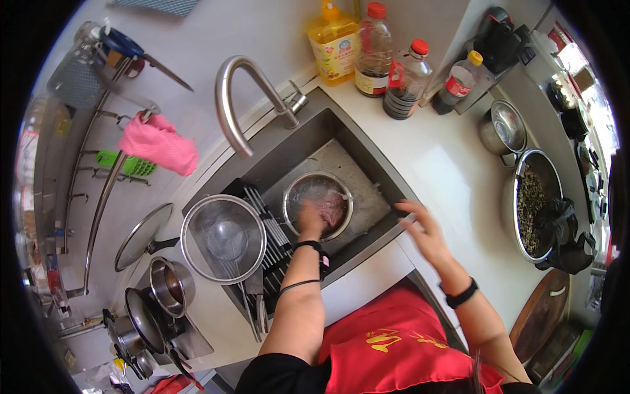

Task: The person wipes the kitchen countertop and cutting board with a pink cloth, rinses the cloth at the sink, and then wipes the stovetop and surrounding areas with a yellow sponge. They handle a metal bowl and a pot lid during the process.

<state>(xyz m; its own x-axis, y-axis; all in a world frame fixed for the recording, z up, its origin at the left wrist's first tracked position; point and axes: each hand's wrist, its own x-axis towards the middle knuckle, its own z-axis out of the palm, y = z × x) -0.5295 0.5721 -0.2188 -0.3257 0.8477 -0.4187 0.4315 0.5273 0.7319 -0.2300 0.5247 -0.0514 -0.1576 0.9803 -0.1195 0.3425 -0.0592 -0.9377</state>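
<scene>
In the sink (pixel 362 162) stands a round metal bowl (pixel 347 186) with a piece of pinkish raw meat (pixel 333 207) and what looks like water in it. My left hand (pixel 311 217), blurred, reaches into the bowl beside the meat; its fingertips are too smeared to show whether they grip it. Over the sink's right edge hovers my right hand (pixel 427 235), its fingers apart. A small pale patch shows by those fingers, too unclear to name. Left of the bowl, a metal strainer or basin (pixel 224 241) rests on a black drying rack (pixel 268 221).
A curved steel faucet (pixel 231 106) arches over the sink's back left. Several bottles, among them a yellow pump bottle (pixel 334 49), line the back counter. At right stands a large metal basin (pixel 536 197) of dark granular stuff. Pots (pixel 172 285) and a glass lid (pixel 145 239) are at left.
</scene>
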